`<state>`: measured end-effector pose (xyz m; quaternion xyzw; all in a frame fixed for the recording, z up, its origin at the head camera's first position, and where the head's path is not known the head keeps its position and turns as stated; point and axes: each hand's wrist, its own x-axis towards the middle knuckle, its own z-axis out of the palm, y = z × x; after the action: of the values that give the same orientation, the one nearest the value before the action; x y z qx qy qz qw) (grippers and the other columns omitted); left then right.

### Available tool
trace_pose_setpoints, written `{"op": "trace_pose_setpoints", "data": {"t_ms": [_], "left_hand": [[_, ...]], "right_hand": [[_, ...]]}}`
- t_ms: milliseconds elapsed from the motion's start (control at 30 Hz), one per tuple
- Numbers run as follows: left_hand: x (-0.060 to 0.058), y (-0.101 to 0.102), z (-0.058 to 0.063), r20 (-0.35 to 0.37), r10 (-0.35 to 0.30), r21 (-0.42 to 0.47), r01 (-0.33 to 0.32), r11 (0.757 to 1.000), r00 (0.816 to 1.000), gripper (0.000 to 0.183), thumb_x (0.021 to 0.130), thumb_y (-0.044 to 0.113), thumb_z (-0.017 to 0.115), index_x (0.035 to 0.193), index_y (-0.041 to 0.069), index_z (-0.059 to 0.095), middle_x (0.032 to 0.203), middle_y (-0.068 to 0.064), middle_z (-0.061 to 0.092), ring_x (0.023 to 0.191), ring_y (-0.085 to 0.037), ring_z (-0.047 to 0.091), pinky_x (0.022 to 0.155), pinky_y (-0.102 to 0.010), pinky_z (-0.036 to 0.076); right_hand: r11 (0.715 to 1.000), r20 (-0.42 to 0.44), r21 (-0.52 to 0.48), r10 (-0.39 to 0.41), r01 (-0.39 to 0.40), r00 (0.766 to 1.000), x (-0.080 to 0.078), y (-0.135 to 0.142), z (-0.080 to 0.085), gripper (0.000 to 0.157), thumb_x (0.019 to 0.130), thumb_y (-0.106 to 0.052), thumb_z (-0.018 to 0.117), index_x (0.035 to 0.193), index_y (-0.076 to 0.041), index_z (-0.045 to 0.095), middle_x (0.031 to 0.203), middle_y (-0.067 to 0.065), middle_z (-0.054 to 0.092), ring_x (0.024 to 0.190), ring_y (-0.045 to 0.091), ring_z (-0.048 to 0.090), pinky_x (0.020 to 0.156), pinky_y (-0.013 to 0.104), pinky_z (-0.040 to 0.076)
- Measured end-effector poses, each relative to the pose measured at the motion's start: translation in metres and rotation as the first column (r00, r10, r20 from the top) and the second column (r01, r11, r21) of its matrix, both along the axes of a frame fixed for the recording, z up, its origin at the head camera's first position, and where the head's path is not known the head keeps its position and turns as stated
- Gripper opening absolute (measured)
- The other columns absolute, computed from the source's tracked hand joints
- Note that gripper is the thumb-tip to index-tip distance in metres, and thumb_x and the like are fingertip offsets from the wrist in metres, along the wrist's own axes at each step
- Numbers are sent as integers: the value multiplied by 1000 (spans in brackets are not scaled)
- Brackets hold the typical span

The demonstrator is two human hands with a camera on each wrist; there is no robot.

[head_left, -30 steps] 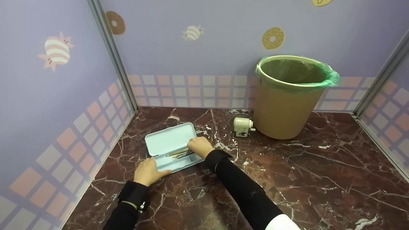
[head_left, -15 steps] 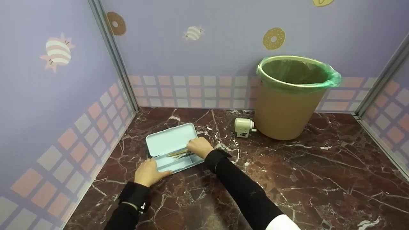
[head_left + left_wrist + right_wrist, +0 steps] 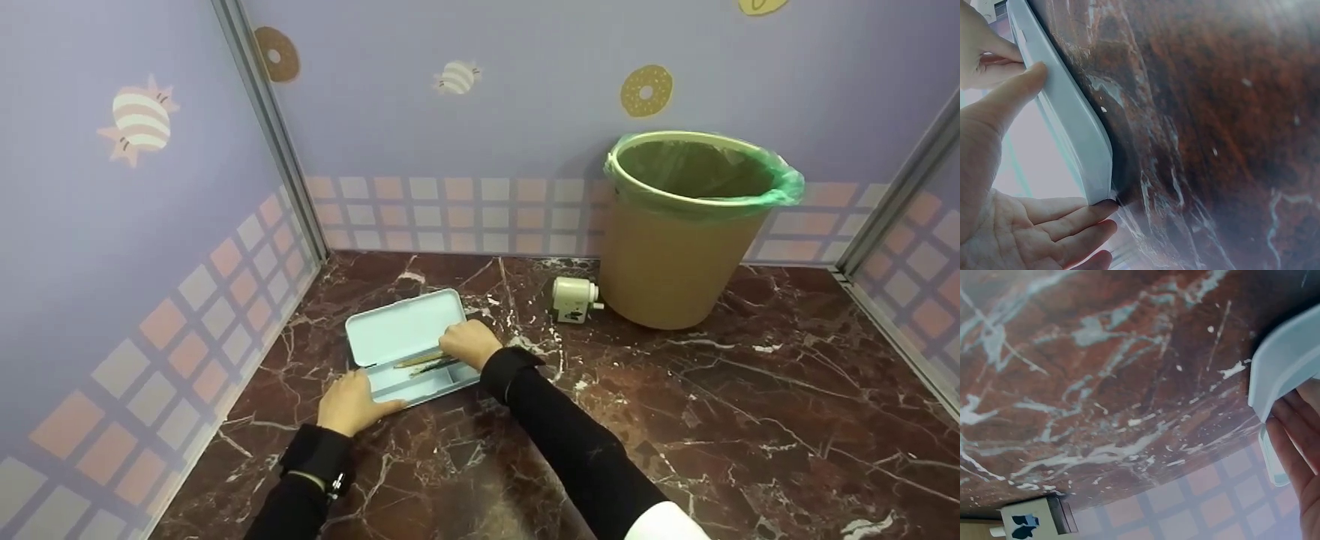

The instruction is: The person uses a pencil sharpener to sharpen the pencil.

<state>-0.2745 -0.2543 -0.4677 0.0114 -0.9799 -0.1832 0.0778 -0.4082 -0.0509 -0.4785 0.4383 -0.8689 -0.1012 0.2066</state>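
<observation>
A light blue pencil case lies on the dark red marbled surface with its lid folded back. Several pencils lie slanted in its rear compartment, their right ends hidden under my right hand. That hand reaches into the right end with curled fingers around the pencil ends; in the right wrist view its fingers pass inside the case wall. My left hand steadies the near left corner. In the left wrist view the left thumb presses the front wall, and nearly straight fingers touch the left end.
A white pencil sharpener with a side crank stands behind and right of the case. Beside it is a tan bin with a green liner, against the patterned back wall. Another wall borders the left side.
The visible pencils have shifted slightly under my right hand. Both hands keep nearly the same places at the case, and the case stays put with its lid back.
</observation>
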Motion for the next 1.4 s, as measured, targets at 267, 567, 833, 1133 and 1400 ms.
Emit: {"op": "trace_pose_setpoints", "data": {"t_ms": [267, 567, 833, 1133, 1400], "left_hand": [[1, 1, -3, -12, 5, -25, -5, 1000, 1000, 73, 73, 43, 88, 111, -14, 64, 104, -32, 70, 97, -48, 68, 87, -57, 54], [-2, 0, -4, 5, 3, -27, -3, 1000, 1000, 74, 74, 44, 88, 112, -14, 63, 105, -32, 70, 97, -48, 68, 88, -58, 54], [-2, -1, -4, 0, 4, -15, -4, 1000, 1000, 73, 72, 45, 88, 108, -14, 65, 101, -32, 71, 93, -47, 69, 85, -58, 55], [-4, -4, 0, 49, -5, -47, 7, 999, 999, 74, 74, 47, 86, 106, -15, 65, 101, -34, 70, 91, -49, 69, 83, -58, 55], [-5, -2, 2, 46, -37, -61, 40, 997, 998, 72, 74, 48, 86, 104, -15, 66, 98, -35, 71, 89, -50, 69, 82, -59, 54]], "right_hand": [[1000, 16, -2, 15, -15, 1000, 3, 1, -1, 17, 91, -11, 67, 77, -14, 77, 78, 3, 76, 67, 16, 71, 61, 32, 60], [1000, 40, -1, 26, -25, 999, 2, 8, 5, 14, 87, -13, 68, 76, -15, 76, 79, 3, 76, 69, 18, 73, 62, 35, 61], [1000, 66, -25, 15, -14, 998, 4, 17, 14, 12, 87, -9, 67, 79, -12, 76, 82, 5, 75, 71, 22, 74, 62, 36, 61], [992, 140, -121, -23, 40, 990, 12, 40, 27, 13, 89, -4, 65, 80, -7, 74, 83, 8, 75, 72, 26, 72, 63, 39, 60], [947, 358, -298, -3, 117, 934, 23, 79, 28, 10, 92, -12, 72, 94, -4, 76, 90, 12, 74, 79, 31, 72, 72, 43, 61]]}}
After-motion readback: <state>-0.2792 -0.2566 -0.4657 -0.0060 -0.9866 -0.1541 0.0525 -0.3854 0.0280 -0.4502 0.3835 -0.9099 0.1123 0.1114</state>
